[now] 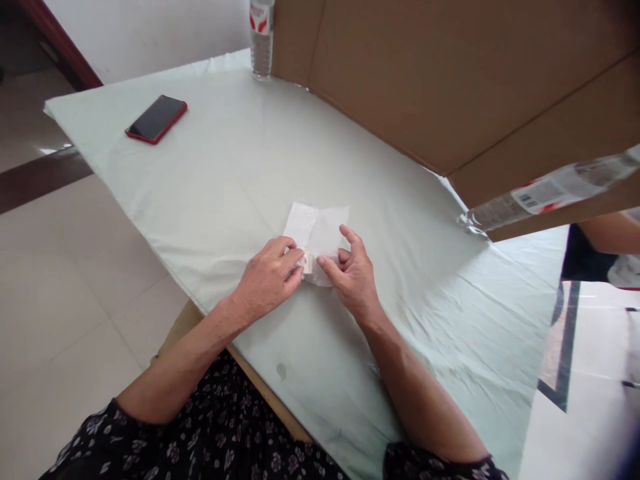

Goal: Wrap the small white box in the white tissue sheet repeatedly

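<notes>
A creased sheet of thin white paper [327, 223] lies on the pale green tablecloth in front of me, with a fold line down its middle. My left hand [273, 270] is closed at the sheet's lower left, thumb and fingers pinching the paper edge. Between the hands, a small pale beige patch [309, 263] shows on the paper; what it is I cannot make out. My right hand [353, 273] rests at the lower right, its thumb on the paper. Its index finger is raised apart from the thumb, and the other fingers are partly curled.
A phone in a red case [157, 120] lies at the far left of the table [220, 153]. A large cardboard panel [425, 73] stands along the far right, with one upright water bottle [261, 40] and another bottle [545, 193] against it. Another person's arm [607, 233] shows behind the panel.
</notes>
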`<state>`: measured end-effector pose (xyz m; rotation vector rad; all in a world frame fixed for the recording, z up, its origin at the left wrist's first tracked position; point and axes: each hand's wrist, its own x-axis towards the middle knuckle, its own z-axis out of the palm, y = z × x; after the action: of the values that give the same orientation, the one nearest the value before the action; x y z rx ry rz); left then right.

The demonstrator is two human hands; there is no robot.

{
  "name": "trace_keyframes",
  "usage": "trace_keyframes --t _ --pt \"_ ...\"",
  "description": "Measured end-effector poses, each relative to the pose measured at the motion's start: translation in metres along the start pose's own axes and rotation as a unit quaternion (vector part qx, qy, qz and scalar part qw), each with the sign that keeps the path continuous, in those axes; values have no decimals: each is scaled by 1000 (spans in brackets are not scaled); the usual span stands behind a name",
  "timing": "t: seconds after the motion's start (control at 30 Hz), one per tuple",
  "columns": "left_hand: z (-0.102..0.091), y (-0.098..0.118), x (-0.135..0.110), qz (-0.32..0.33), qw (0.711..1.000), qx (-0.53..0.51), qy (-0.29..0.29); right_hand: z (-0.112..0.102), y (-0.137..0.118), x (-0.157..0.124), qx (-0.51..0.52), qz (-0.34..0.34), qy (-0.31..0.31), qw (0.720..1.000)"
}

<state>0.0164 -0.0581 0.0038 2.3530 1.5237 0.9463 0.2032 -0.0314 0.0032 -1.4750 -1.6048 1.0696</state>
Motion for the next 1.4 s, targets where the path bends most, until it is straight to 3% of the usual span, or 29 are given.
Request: trace_keyframes --t 0.2,0.47,0.6,0.9,1.03,1.2,1.27,1.4 --pt "-2 -1 2 -1 1000 -12 -20 7 -11 1 64 13 -17 998" --pt "0 0 4 -20 998 -48 -24 16 -19 -4 70 -3 -35 997" --pt "3 0 3 -40 995 -88 -5 17 -21 -10 42 -14 -54 998" --pt "2 0 0 -130 969 -208 23 15 -22 -14 -71 -112 -104 986" --pt "3 4 7 -161 971 -178 26 10 -20 -9 -83 -127 -129 980" --pt "8 5 8 -150 979 -137 14 5 -19 -3 -36 -91 -180 979" --pt "9 5 7 -151 980 -128 15 4 -19 -2 -1 -80 -167 983" --pt "9 4 8 -150 982 -114 5 -1 -15 -1 16 -85 -44 995"
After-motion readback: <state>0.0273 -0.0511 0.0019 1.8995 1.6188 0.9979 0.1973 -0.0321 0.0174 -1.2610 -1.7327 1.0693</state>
